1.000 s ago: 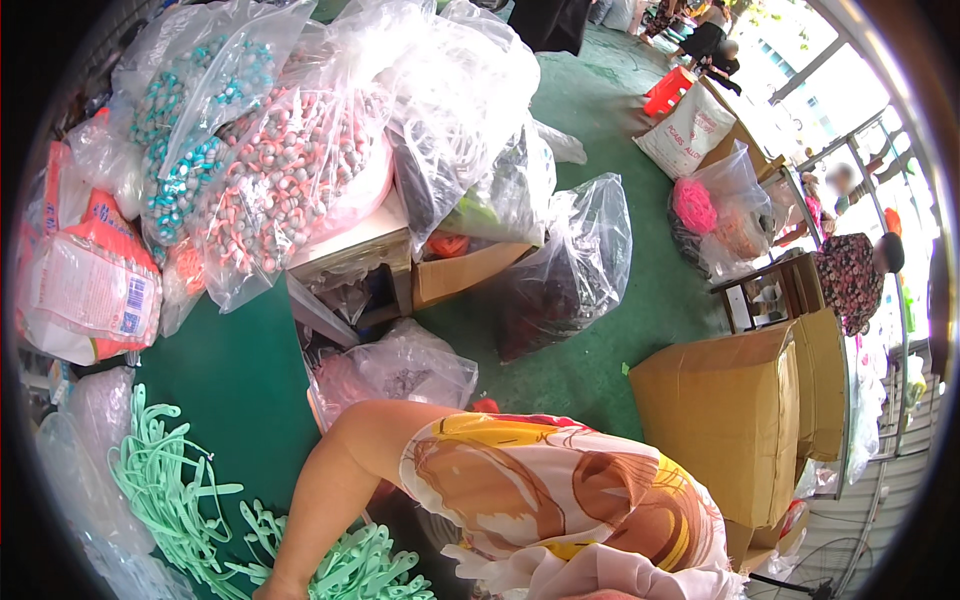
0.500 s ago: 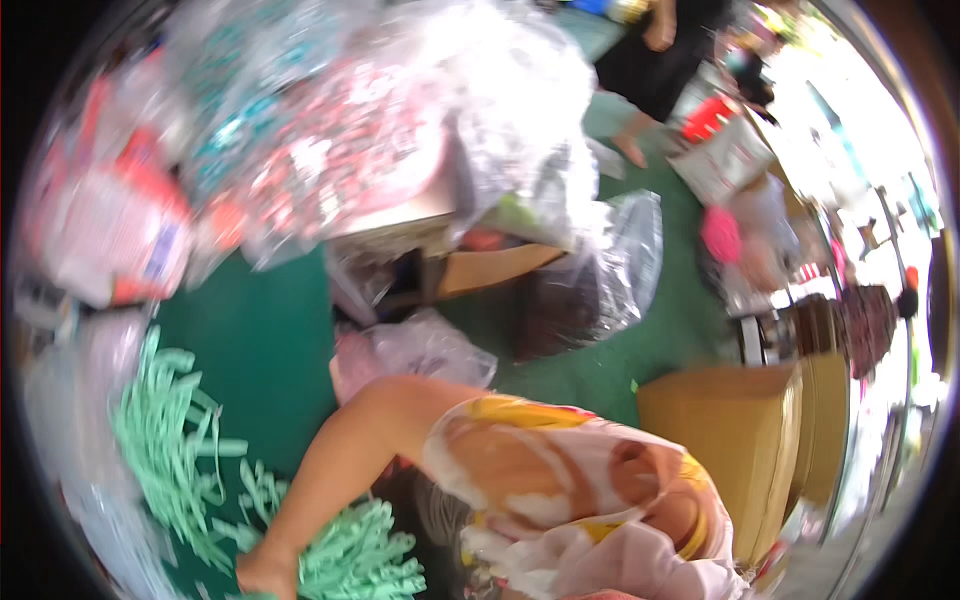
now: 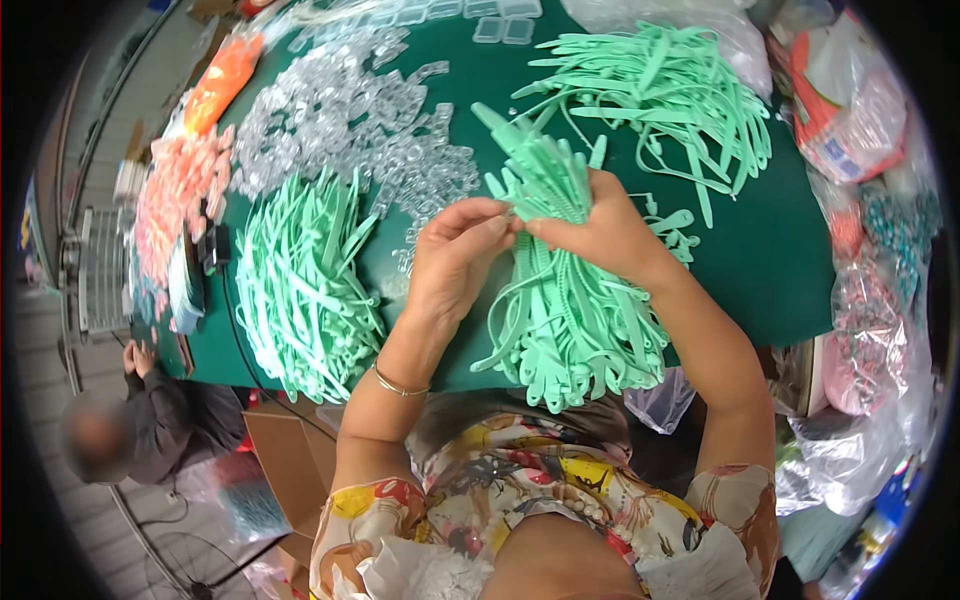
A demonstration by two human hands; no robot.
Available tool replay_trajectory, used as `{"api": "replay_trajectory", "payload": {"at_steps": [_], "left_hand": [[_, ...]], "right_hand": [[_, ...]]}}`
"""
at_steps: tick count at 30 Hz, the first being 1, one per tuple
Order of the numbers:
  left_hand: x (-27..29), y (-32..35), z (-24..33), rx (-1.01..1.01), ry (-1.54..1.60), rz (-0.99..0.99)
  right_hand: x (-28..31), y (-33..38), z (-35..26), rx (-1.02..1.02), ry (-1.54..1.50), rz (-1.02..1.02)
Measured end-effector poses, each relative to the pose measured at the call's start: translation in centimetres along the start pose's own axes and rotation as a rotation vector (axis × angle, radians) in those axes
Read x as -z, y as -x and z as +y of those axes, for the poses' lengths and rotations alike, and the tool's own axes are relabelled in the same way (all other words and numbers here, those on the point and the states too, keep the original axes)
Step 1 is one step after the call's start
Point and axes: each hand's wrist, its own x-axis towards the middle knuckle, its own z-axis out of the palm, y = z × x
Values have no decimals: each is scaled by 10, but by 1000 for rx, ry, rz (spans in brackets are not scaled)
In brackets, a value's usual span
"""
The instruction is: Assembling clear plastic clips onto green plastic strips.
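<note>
- The right hand [image 3: 600,225] is closed round a thick bundle of mint-green straps [image 3: 560,300], gripping it near the top so the loose ends hang down over the near edge of the table [image 3: 780,270].
- The left hand [image 3: 455,255] is half curled, its fingertips [image 3: 495,215] pinching at the top of the same bundle, just beside the right thumb; the two hands touch there.
- A thin bangle [image 3: 400,385] sits on the left wrist.
- To the left of the hands lies a second heap of green straps [image 3: 295,285], flat on the green table.
- Beyond the hands, a looser spread of straps [image 3: 660,95] lies toward the far right.
- A pile of clear plastic bits [image 3: 350,110] covers the far middle; pink pieces [image 3: 175,190] lie at the far left.
- Bags [image 3: 850,100] crowd the right edge.
- Another person [image 3: 150,410] sits low at the left, well apart.
</note>
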Motion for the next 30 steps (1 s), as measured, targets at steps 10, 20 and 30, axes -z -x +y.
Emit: {"api": "replay_trajectory", "payload": {"at_steps": [10, 20, 30], "left_hand": [[-2, -2, -5, 9, 41, -18], [-6, 0, -5, -55, -168, 34], [-6, -4, 6, 20, -508, -108]], "right_hand": [[1, 4, -7, -64, 44, 35], [0, 3, -3, -12, 103, 17], [-2, 4, -3, -30, 154, -4]]}}
